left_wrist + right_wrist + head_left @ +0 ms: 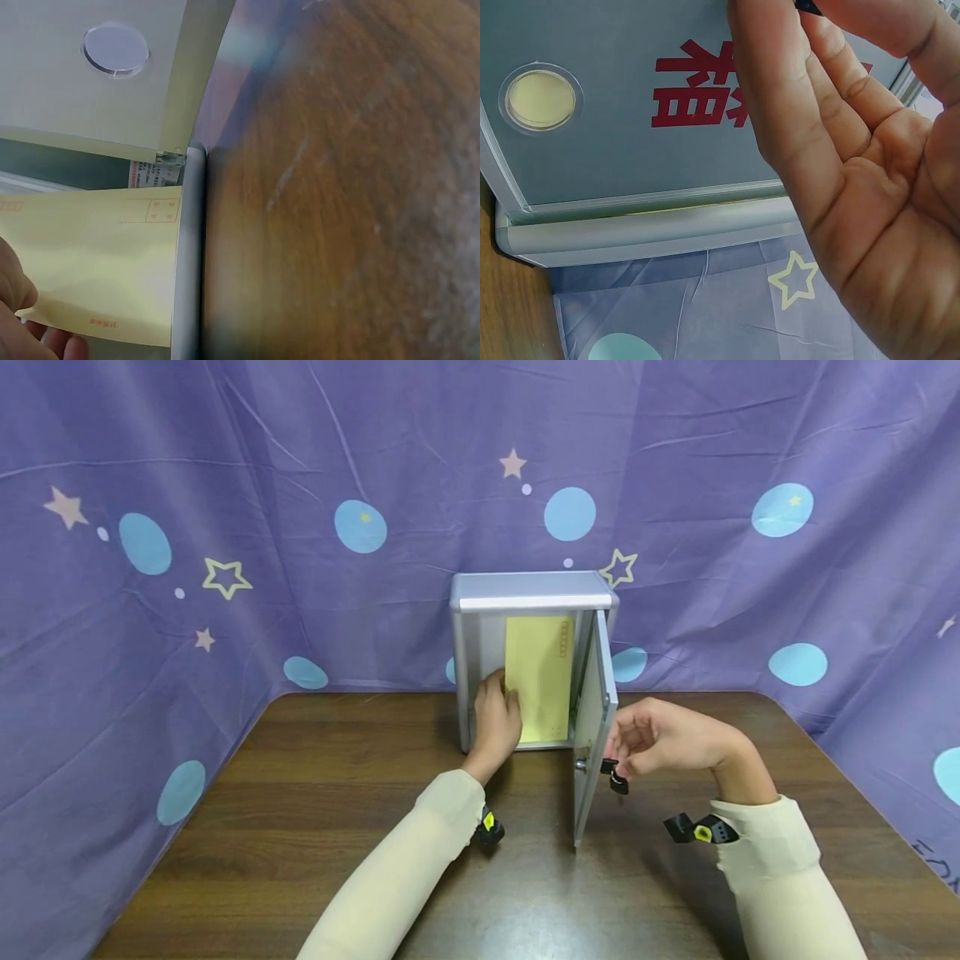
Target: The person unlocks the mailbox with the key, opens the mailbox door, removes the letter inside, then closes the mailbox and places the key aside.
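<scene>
A grey metal letter box [534, 585] stands upright at the back of the table, its door [595, 727] swung out on the right side. Inside stands a yellow envelope [538, 681] with small orange print. My left hand [497, 724] reaches in and pinches the envelope's left edge; the left wrist view shows the thumb [21, 292] on its face and fingers behind. At the door's outer side, my right hand [670, 739] pinches black-headed keys [618, 781] by the lock [581, 766]. Red characters [694, 105] and a round window [540, 100] mark the door's front.
The wooden table [315, 827] extends on both sides of the box. Close behind it hangs a purple curtain [450, 460] with stars and blue dots. The open door's free edge juts toward me between my two hands.
</scene>
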The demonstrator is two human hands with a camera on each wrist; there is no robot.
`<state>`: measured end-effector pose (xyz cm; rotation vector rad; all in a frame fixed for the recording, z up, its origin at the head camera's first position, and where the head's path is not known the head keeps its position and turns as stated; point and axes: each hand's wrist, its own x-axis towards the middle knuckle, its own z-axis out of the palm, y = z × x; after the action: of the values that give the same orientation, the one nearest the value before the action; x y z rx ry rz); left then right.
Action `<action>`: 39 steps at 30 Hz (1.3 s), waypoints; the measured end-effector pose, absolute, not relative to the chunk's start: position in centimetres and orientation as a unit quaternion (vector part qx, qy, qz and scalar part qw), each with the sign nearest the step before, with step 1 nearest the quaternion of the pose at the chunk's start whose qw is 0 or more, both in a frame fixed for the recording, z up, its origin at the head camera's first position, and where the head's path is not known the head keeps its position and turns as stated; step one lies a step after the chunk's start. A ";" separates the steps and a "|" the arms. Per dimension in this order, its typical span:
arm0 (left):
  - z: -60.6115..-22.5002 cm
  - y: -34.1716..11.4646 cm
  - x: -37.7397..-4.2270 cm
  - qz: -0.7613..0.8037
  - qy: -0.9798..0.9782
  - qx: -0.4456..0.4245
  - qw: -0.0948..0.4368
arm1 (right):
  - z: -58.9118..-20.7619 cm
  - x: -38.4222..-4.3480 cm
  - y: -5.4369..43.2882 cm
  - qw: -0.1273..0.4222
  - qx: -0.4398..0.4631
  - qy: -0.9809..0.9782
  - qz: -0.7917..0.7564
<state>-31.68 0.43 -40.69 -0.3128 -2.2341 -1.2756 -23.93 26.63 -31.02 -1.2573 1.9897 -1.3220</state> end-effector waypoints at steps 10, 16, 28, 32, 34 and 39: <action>-40.3 0.6 -31.7 -0.487 -0.800 -0.121 0.330 | -31.0 -24.0 26.7 0.220 -0.456 0.719 -0.476; -40.0 0.5 -31.4 -0.496 -0.802 -0.126 0.310 | -30.9 -23.9 26.8 0.214 -0.459 0.721 -0.473; -40.0 0.3 -30.3 -0.483 -0.801 -0.167 0.311 | -31.0 -24.0 26.7 0.221 -0.465 0.709 -0.481; -39.6 0.1 -29.8 -0.485 -0.800 -0.176 0.306 | -31.0 -24.1 26.7 0.229 -0.461 0.705 -0.488; -39.4 0.0 -29.5 -0.486 -0.798 -0.180 0.309 | -31.0 -24.1 26.6 0.232 -0.460 0.703 -0.491; -39.2 -0.4 -29.1 -0.485 -0.792 -0.183 0.321 | -31.0 -24.1 26.6 0.235 -0.460 0.699 -0.494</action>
<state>-29.07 -0.36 -39.19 -0.4812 -2.0819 -1.2747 -24.12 26.63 -31.05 -1.2630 1.9172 -1.3567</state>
